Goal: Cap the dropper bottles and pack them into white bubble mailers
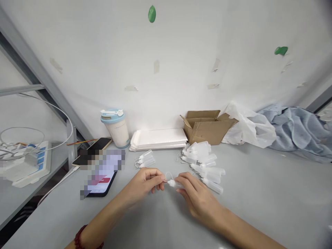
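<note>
A small translucent squeeze bottle point(171, 183) with a white nozzle top lies sideways between my hands, just above the table. My right hand point(195, 193) grips its body between thumb and fingers. At the nozzle end, my left hand point(150, 180) pinches a thin, needle-like tip; what exactly sits inside the fingertips is hidden. A thin clear loop point(169, 175) arches up from the bottle's neck. Beyond my right hand is a loose pile of similar bottles point(204, 162). A few more bottles point(146, 159) lie together beyond my left hand.
Two phones point(105, 186) point(94, 150) lie at left, near a lidded cup point(118, 131). White flat packets point(160, 138) and an open cardboard box point(210, 131) stand along the wall. A plastic bag point(251, 128) and blue cloth point(293, 128) are at right; a power strip point(38, 162) is far left.
</note>
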`<action>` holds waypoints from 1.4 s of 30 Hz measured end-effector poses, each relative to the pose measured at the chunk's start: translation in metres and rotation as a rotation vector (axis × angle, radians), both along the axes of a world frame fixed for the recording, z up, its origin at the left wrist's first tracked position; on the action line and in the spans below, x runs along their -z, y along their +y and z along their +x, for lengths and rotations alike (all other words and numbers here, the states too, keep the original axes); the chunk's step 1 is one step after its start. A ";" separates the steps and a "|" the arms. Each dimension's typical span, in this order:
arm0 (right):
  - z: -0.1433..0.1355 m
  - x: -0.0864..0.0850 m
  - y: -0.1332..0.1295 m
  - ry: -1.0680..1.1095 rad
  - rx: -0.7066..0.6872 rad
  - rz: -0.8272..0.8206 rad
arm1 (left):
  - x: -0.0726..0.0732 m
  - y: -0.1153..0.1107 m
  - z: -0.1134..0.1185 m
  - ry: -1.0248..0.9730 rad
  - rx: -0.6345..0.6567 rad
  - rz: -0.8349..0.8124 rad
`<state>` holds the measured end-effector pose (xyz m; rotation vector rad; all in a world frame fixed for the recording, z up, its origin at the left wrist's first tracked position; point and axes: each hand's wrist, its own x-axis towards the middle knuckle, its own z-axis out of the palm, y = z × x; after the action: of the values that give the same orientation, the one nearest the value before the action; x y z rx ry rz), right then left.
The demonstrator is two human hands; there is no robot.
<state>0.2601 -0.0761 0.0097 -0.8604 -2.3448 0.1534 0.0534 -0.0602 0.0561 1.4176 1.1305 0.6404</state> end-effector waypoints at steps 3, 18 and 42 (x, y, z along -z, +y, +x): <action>-0.001 -0.001 0.000 0.014 0.011 0.032 | 0.000 -0.001 0.002 -0.019 -0.009 0.015; -0.002 -0.001 0.001 0.072 0.048 0.017 | -0.003 -0.003 0.004 -0.135 -0.106 -0.061; -0.003 -0.001 0.001 0.052 0.053 0.028 | 0.005 -0.002 0.005 -0.176 -0.180 -0.173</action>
<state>0.2575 -0.0752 0.0105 -0.8938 -2.2684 0.1185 0.0587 -0.0622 0.0514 1.0989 1.1518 0.7601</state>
